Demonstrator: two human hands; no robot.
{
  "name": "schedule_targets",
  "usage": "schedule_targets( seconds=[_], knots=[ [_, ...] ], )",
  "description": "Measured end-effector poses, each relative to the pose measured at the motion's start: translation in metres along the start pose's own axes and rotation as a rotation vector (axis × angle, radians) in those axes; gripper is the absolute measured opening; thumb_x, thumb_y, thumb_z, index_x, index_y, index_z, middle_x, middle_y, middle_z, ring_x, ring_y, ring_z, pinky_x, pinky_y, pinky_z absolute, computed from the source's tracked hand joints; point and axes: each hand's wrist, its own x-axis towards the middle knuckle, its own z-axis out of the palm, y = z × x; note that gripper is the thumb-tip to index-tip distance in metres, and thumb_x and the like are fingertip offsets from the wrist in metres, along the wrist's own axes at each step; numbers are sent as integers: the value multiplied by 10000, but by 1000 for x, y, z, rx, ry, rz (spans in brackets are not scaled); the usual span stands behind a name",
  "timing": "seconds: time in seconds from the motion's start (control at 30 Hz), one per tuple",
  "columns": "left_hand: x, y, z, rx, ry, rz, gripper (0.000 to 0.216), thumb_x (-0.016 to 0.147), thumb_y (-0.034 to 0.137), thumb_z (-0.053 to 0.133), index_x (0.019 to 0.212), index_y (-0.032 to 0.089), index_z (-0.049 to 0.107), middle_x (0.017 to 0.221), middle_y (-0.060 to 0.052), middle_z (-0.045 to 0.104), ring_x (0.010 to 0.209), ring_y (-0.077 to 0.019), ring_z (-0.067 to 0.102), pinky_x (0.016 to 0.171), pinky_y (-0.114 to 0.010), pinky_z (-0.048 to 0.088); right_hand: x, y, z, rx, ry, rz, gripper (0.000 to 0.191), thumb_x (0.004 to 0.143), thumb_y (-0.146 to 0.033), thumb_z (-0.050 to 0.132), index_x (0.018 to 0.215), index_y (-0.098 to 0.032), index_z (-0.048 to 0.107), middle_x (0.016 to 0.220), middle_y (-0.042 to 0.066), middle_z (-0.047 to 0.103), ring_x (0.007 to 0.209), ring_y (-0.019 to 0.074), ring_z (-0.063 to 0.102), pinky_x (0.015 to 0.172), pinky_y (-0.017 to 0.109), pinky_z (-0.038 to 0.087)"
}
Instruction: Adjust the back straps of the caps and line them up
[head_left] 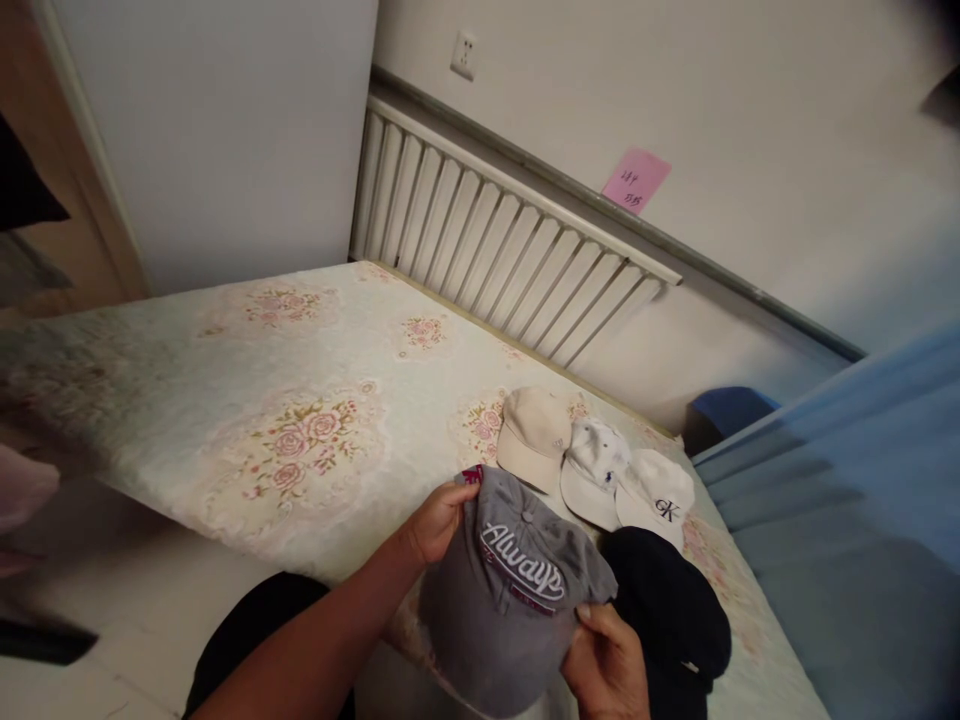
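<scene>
Both my hands hold a grey baseball cap (480,620) with "Always" in white script, its brim toward me. My left hand (439,522) pinches the cap's far left edge, thumb on top, and my right hand (609,660) grips its near right edge. Just beyond it on the bed lie a beige cap (536,430), a white cap (596,465) with a small dark emblem, and another white cap (660,490) with dark letters. A black cap (667,600) lies right of the grey one, close to my right hand.
A floral cover (300,440) spreads over the bed. Behind it, a white radiator (495,240) runs along the wall, with a pink note (636,180) and a socket (463,55) above. A blue curtain (862,500) hangs at the right. A pale panel (217,130) stands left.
</scene>
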Motion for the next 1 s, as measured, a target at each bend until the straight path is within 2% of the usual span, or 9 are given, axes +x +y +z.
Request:
schedule_targets(
  seconds=[0.27,0.4,0.47,0.63,0.8,1.0],
  knots=[
    [-1,-2,-2,20,40,20,264,814,227,537,1005,109,676,891,-115,722,868,-264,668,907,-418,430,-5,-6,10,94,7,89,366,718,-519,600,911,-221,689,890,85,717,902,279,639,808,467,484],
    [1,-6,-10,32,19,30,288,804,221,571,1063,123,652,906,-107,721,858,-257,669,906,-415,430,-11,-1,1,31,62,17,361,541,-383,795,865,-267,688,910,48,716,964,290,614,824,428,494],
    [1,-7,-13,43,23,29,295,799,207,581,1072,116,647,924,-112,718,859,-251,668,909,-405,429,-10,-1,-1,3,76,-27,402,491,-356,820,860,-269,687,893,47,714,989,308,602,811,433,505],
    [3,-10,-19,82,12,21,336,795,192,590,1119,111,624,998,-141,699,884,-263,660,901,-415,428,-7,-4,-3,4,20,-14,336,621,-365,733,919,-221,677,913,79,704,1007,314,598,831,476,499],
    [2,-11,-20,114,14,13,331,795,188,594,1113,106,631,1014,-148,692,902,-267,655,900,-405,428,-15,8,-16,30,53,-167,303,588,-245,749,878,-260,662,966,64,693,1046,309,572,892,485,455],
    [1,-10,-13,127,13,-17,322,757,183,645,1066,89,651,974,-151,700,856,-239,665,855,-362,462,-14,11,-24,53,-6,-173,221,583,-218,731,785,-283,666,872,51,711,1030,332,583,896,516,440]
  ],
)
